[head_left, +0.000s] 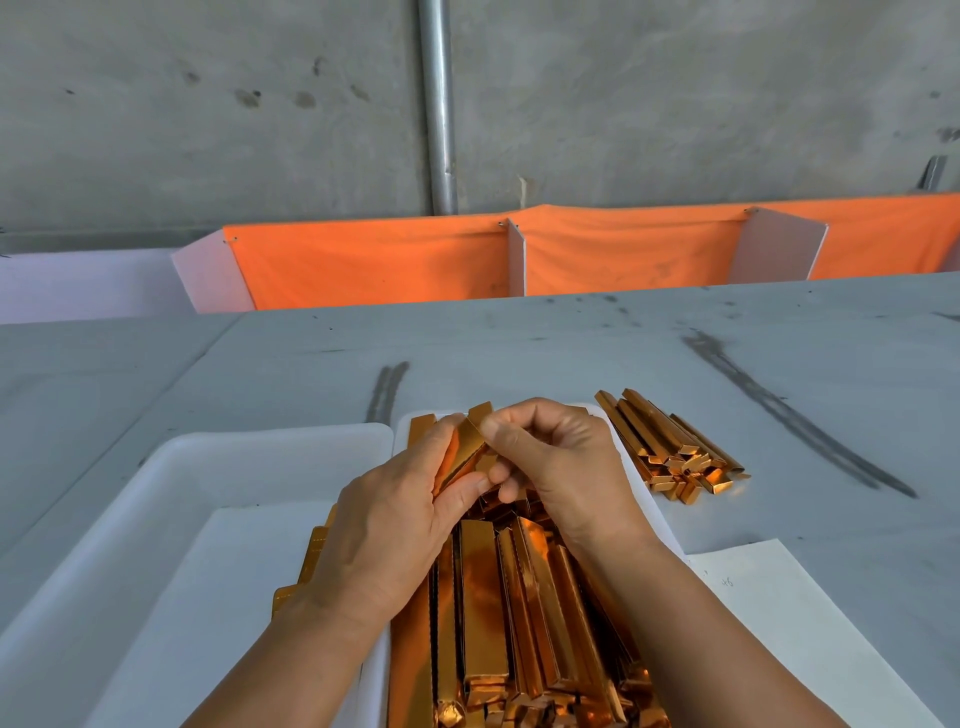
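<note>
Head view: At a grey bench (519, 353), a worker's two hands meet over a white tray (402, 447) heaped with gold foil-card strips (519, 597), in the lower centre of the frame. The left hand (384, 519) comes in from lower left, its back to the camera and its fingers curled around the lower part of a single gold strip (460, 457). The right hand (566, 462) reaches in from lower right with the wrist bent inward, thumb and curled fingers pinching the strip's upper end. The strip is held off the heap, tilted, between the two hands, just above centre.

The step in hand looks like creasing the flat strip into a narrow sleeve. The next move would seem to call for the right hand to press the fold home along the strip's length while the left keeps it from twisting, then to carry it to the pile of folded pieces (675, 447) lying on the bench just right of the tray.

A second white tray (234, 441) sits touching the first at left. A sheet of paper (779, 597) lies at lower right, and an orange cloth (389, 265) hangs along the bench's far edge.
</note>
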